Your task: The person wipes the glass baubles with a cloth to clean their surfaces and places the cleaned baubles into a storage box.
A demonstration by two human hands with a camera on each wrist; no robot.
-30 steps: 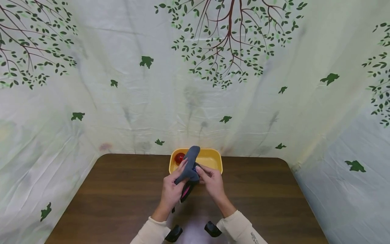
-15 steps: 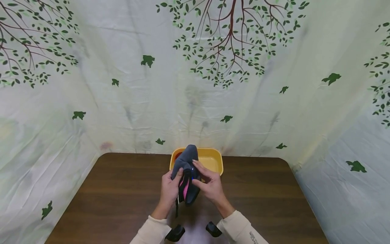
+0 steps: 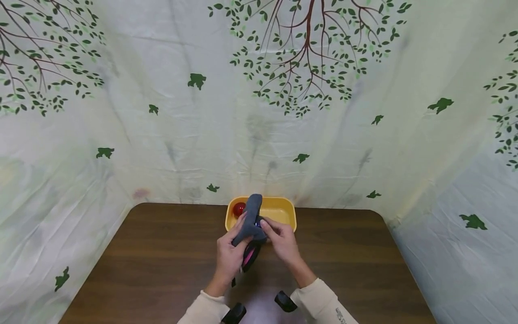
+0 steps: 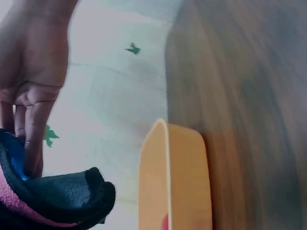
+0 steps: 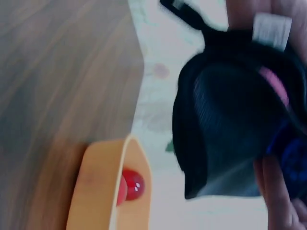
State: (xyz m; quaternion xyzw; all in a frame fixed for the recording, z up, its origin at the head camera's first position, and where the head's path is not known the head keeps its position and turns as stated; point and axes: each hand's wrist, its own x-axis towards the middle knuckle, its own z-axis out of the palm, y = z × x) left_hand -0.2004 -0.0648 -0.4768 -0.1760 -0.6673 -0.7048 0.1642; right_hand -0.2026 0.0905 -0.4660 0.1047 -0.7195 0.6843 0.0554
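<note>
Both hands hold up a dark grey-blue fabric pouch (image 3: pixel 248 227) with black edging, pink lining and a hanging strap. My left hand (image 3: pixel 229 254) grips its left side, fingers behind and thumb in front. On the other side, my right hand (image 3: pixel 283 240) pinches with thumb and fingers beside a shiny blue thing (image 5: pixel 290 155), largely covered by the cloth. Seen from the left wrist, right-hand fingers (image 4: pixel 33 129) reach down onto the blue thing. A white label (image 5: pixel 272 29) sticks out at the pouch's edge in the right wrist view.
Behind the pouch stands a yellow tray (image 3: pixel 293 213) at the far edge of the brown wooden table (image 3: pixel 344 256). A red ball (image 3: pixel 238 209) lies in its left end. Leaf-printed white cloth (image 3: pixel 162 148) hangs around the back and sides.
Half a second ago the pouch's opening was turned up and the right fingers were spread along it. Now it is tilted back, the right fingers pinch, and the red ball shows again.
</note>
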